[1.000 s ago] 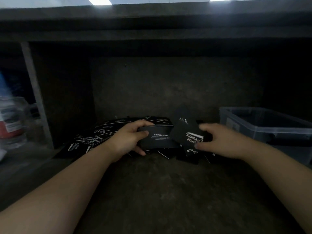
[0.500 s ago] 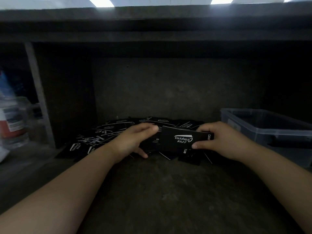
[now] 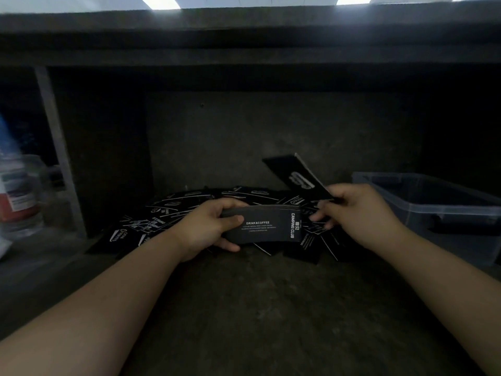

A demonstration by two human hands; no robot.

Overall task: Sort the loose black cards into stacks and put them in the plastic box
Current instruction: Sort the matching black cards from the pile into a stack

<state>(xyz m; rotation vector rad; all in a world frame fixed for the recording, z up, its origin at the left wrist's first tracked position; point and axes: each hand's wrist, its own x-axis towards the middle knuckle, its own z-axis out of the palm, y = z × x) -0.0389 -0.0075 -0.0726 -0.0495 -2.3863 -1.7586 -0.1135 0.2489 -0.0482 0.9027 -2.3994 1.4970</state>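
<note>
Black cards fill both hands. The left hand (image 3: 206, 226) grips 1 stack (image 3: 267, 226) by its left end, thumb on the printed top face and fingers curled underneath. The right hand (image 3: 357, 213) pinches 1 card (image 3: 298, 177) by its lower corner, tilted up above the stack and apart from it. Its lower fingers reach toward the stack's right end, but I cannot tell whether they touch it. Behind and below both hands, the loose cards (image 3: 168, 213) lie overlapping on the dark shelf (image 3: 271, 308), too many to count. 1 clear plastic box (image 3: 433, 202) stands at the right, near the pile.
</note>
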